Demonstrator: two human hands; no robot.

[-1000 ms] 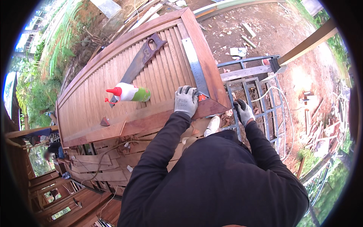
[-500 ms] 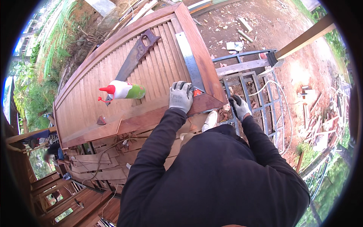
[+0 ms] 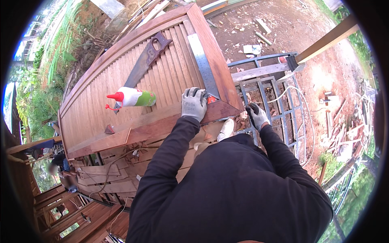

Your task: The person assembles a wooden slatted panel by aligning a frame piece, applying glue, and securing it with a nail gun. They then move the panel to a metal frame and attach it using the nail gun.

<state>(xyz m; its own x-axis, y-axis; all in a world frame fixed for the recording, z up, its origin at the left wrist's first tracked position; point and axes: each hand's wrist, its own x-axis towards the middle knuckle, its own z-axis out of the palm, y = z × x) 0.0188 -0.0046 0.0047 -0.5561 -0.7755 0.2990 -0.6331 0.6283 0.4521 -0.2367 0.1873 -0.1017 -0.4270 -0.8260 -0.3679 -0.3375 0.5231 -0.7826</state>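
A large wooden louvred panel [image 3: 160, 87] with a reddish-brown frame lies in front of me. My left hand [image 3: 194, 104], in a grey glove, is closed over the near rail, its fingers bent at the rail's inner edge. Beside it is the orange end of a steel square [image 3: 204, 67], whose blade runs along the right rail. Just off the panel's near right corner, my gloved right hand [image 3: 258, 116] has its fingers curled; whatever they hold is hidden. A handsaw [image 3: 144, 60] lies on the slats. Near its blade is a white-and-green glue bottle [image 3: 137, 98] with a red cap.
A small wood offcut [image 3: 109, 129] sits on the near rail. To the right are a dark metal grid frame [image 3: 279, 117], a pale cable [image 3: 306, 109] and a wooden post [image 3: 328, 40]. Scrap wood [image 3: 342, 125] litters the ground. Another person [image 3: 65, 166] is at the far left.
Both my hands stay in place, and the tools on the panel have not moved. The person at the far left has shifted slightly.
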